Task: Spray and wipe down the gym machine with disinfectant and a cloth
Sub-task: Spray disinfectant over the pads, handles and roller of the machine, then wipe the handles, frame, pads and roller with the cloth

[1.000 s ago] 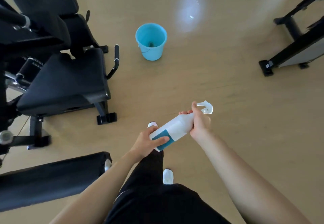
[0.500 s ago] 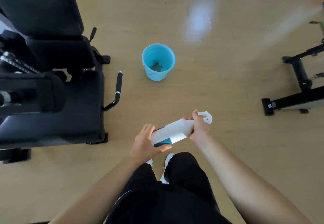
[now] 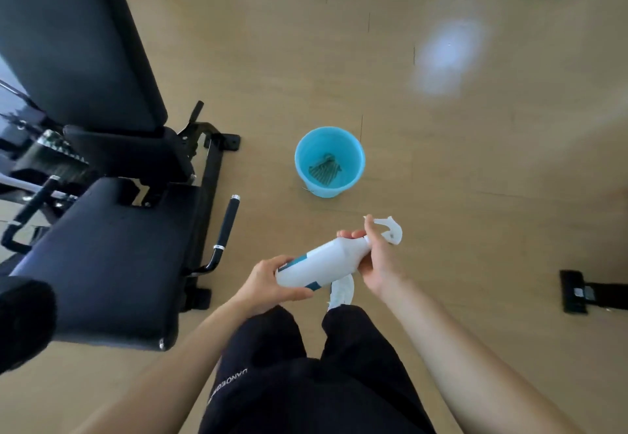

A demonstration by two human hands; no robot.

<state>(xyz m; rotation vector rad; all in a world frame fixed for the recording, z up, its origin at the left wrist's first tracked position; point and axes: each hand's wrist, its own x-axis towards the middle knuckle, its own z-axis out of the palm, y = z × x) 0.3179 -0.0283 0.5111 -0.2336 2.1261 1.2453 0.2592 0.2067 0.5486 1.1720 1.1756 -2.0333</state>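
I hold a white spray bottle (image 3: 326, 262) with a teal label, lying nearly on its side in front of me, its trigger head pointing up and to the right. My left hand (image 3: 268, 284) grips the bottle's base. My right hand (image 3: 377, 260) is closed around its neck, just below the trigger. The black padded gym machine (image 3: 112, 256) stands to my left, with its seat and upright backrest. A grey cloth (image 3: 324, 170) lies inside a blue bucket (image 3: 355, 148) on the floor ahead.
A black handle with a chrome ring (image 3: 226, 229) sticks out from the machine's right side. Another machine's black foot (image 3: 574, 292) rests on the wooden floor at the right edge. My legs and a white shoe (image 3: 341, 292) are below the bottle.
My view has shifted forward: the bucket and machine seat now lie closer and lower in view. Both hands still hold the bottle, my left hand's grip shifted on its base.
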